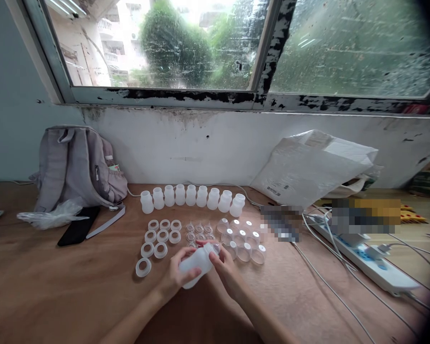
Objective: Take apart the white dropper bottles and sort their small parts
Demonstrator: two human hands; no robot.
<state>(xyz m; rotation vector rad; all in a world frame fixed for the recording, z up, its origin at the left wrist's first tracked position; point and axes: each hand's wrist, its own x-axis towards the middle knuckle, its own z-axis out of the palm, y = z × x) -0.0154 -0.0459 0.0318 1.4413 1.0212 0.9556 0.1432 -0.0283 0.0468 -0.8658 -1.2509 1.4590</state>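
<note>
Holding a bottle (195,265) slanted near-left to far-right, with left hand (177,270) around its body, right hand (225,268) gripping its neck (208,249).

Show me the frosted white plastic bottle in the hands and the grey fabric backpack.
Frosted white plastic bottle (197,262), head view: middle of its body.
Grey fabric backpack (75,167), head view: main body.

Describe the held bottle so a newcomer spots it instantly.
Below the window, nine white bottles stand in a row on the table. Nearer, the left hand holds the target bottle, the right hand at its neck; it's the only one tilted.
</note>
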